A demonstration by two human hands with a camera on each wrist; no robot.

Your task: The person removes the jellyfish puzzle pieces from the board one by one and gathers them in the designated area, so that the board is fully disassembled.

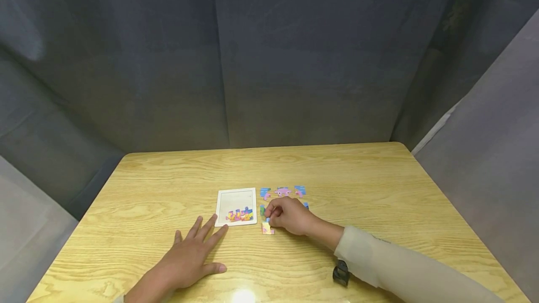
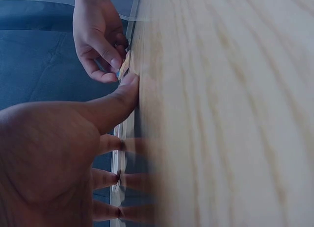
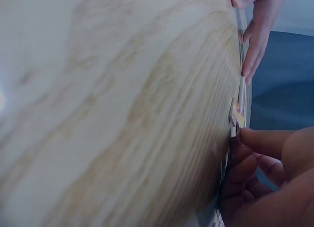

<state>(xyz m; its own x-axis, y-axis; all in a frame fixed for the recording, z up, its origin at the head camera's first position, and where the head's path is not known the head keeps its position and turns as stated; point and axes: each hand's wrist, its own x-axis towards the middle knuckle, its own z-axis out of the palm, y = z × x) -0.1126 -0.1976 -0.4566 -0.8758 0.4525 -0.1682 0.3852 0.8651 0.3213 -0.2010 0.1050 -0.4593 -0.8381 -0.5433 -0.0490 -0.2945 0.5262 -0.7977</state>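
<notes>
A yellow and pink jigsaw piece [image 1: 267,229] is pinched between the thumb and fingers of my right hand [image 1: 291,216], low over the table just right of the white puzzle tray [image 1: 233,198]. The right wrist view shows the same jigsaw piece [image 3: 237,114] tilted up at the fingertips. Inside the tray, several colourful pieces [image 1: 241,215] fill the lower right part. My left hand [image 1: 187,256] lies spread on the table, fingertips at the tray's near left corner. In the left wrist view its thumb [image 2: 117,102] rests straight along the tabletop.
Beyond my right hand lie loose pieces in a row: a blue and pink one [image 1: 265,192], a pink one with eyes [image 1: 283,191] and another blue and pink one [image 1: 300,191]. A green piece [image 1: 262,210] and a dark blue piece [image 1: 306,205] are partly hidden by it.
</notes>
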